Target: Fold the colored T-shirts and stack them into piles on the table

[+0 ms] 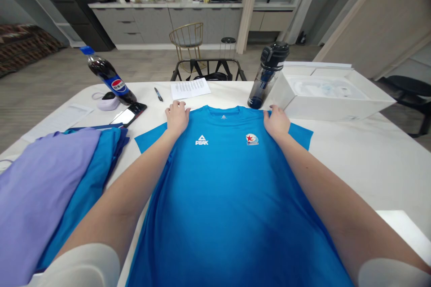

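Note:
A blue short-sleeved T-shirt (222,179) lies spread front side up on the table, collar away from me. It carries a white PEAK logo on the left of the chest and a round coloured badge on the right. My left hand (178,119) is at the left shoulder of the shirt, its fingers curled down on the fabric. At the right shoulder, my right hand (278,122) grips the cloth in the same way, with some fingertips hidden. The lower part of the shirt runs toward me, out of view.
Folded purple and blue clothes (50,179) are piled at left. Behind them are a phone (129,114), a cola bottle (109,76) and a pen (158,94). A paper sheet (191,88), a dark water bottle (267,76) and an open white box (323,94) stand beyond the shirt.

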Action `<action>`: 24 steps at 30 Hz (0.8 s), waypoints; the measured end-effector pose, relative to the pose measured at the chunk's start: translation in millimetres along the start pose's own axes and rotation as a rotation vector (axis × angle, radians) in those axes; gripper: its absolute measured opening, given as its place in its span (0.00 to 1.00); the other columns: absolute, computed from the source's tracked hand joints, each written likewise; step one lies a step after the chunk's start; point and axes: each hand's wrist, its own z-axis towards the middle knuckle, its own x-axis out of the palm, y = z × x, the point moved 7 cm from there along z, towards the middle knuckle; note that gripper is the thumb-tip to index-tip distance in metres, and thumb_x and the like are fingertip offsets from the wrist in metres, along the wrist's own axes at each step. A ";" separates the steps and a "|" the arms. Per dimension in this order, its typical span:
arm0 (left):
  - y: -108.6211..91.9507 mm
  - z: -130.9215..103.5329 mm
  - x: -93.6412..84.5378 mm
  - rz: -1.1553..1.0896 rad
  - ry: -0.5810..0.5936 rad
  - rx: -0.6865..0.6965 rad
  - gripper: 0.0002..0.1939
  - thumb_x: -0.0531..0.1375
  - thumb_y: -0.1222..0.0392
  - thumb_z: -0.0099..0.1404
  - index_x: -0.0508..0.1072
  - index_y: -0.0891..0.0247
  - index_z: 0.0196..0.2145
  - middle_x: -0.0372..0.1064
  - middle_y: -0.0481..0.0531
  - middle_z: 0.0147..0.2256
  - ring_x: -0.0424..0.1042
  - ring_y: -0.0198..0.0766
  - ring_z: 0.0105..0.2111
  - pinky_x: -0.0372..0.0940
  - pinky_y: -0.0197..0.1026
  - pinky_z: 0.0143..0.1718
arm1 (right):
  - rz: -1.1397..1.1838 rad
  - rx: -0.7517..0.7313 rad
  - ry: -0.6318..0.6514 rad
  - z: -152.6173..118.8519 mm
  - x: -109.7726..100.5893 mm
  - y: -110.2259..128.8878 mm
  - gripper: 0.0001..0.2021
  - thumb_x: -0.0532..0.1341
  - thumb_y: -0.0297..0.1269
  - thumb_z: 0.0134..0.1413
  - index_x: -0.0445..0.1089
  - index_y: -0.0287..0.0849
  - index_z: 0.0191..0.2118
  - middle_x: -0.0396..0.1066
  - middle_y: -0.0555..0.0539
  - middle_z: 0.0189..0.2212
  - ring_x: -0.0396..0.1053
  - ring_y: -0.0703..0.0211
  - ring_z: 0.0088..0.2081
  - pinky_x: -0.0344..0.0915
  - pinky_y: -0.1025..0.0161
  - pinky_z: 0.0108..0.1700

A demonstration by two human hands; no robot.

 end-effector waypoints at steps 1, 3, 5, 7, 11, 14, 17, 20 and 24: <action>-4.0 -10.3 -5.0 -0.019 -0.029 0.030 0.25 0.46 0.51 0.76 0.63 0.63 0.64 0.58 0.68 0.65 0.58 0.57 0.64 0.52 0.60 0.64 | 0.024 -0.021 -0.011 -7.0 -2.4 0.2 0.27 0.46 0.51 0.70 0.63 0.40 0.64 0.69 0.31 0.56 0.67 0.37 0.56 0.63 0.44 0.55; -2.4 -35.4 -10.9 -0.056 -0.037 0.032 0.30 0.45 0.47 0.76 0.57 0.63 0.69 0.49 0.68 0.70 0.51 0.58 0.69 0.49 0.62 0.67 | 0.064 -0.008 0.016 -24.2 -3.2 -9.4 0.31 0.43 0.56 0.70 0.61 0.44 0.67 0.64 0.33 0.62 0.62 0.36 0.61 0.59 0.39 0.59; 13.8 -62.1 -11.8 -0.081 0.002 -0.044 0.34 0.44 0.43 0.75 0.52 0.64 0.72 0.41 0.68 0.72 0.45 0.60 0.71 0.49 0.64 0.67 | 0.085 0.042 0.086 -43.0 -0.1 -29.5 0.33 0.39 0.58 0.70 0.57 0.47 0.70 0.59 0.35 0.67 0.57 0.37 0.66 0.53 0.33 0.64; 36.0 -85.2 -8.1 -0.088 0.083 -0.103 0.38 0.42 0.39 0.75 0.48 0.65 0.73 0.39 0.68 0.73 0.43 0.61 0.72 0.49 0.64 0.67 | 0.073 0.067 0.162 -58.9 3.6 -52.1 0.35 0.37 0.59 0.70 0.53 0.46 0.72 0.53 0.37 0.71 0.50 0.38 0.70 0.45 0.31 0.67; 77.0 -105.8 0.8 -0.009 0.276 -0.149 0.41 0.38 0.35 0.73 0.48 0.63 0.74 0.41 0.61 0.74 0.41 0.54 0.73 0.39 0.63 0.71 | -0.012 0.023 0.288 -73.0 7.3 -79.7 0.39 0.34 0.63 0.68 0.49 0.46 0.75 0.43 0.43 0.75 0.39 0.39 0.74 0.37 0.33 0.70; 90.9 -103.4 -0.2 0.057 0.319 -0.160 0.41 0.36 0.32 0.72 0.50 0.56 0.74 0.38 0.54 0.74 0.38 0.54 0.74 0.37 0.66 0.71 | -0.061 0.004 0.325 -73.2 6.5 -81.9 0.42 0.35 0.67 0.65 0.45 0.49 0.75 0.39 0.45 0.75 0.36 0.36 0.74 0.35 0.32 0.70; 92.6 -100.6 -1.0 0.085 0.328 -0.179 0.42 0.35 0.31 0.71 0.49 0.54 0.74 0.37 0.53 0.74 0.38 0.55 0.73 0.37 0.68 0.70 | -0.080 0.024 0.327 -72.3 6.0 -79.5 0.44 0.35 0.71 0.62 0.43 0.50 0.76 0.37 0.46 0.76 0.34 0.33 0.74 0.32 0.31 0.70; 92.2 -102.2 -1.2 0.086 0.322 -0.209 0.43 0.35 0.30 0.70 0.49 0.55 0.74 0.37 0.54 0.74 0.38 0.57 0.73 0.36 0.69 0.70 | -0.082 0.053 0.319 -72.7 6.2 -79.6 0.46 0.35 0.72 0.60 0.44 0.51 0.76 0.36 0.45 0.76 0.33 0.31 0.74 0.31 0.31 0.70; 95.0 -106.7 -2.4 0.085 0.305 -0.255 0.44 0.36 0.29 0.69 0.49 0.56 0.74 0.37 0.55 0.74 0.38 0.57 0.73 0.36 0.69 0.70 | -0.087 0.098 0.301 -73.4 5.1 -82.1 0.49 0.35 0.74 0.59 0.43 0.46 0.76 0.35 0.40 0.76 0.33 0.30 0.74 0.32 0.33 0.70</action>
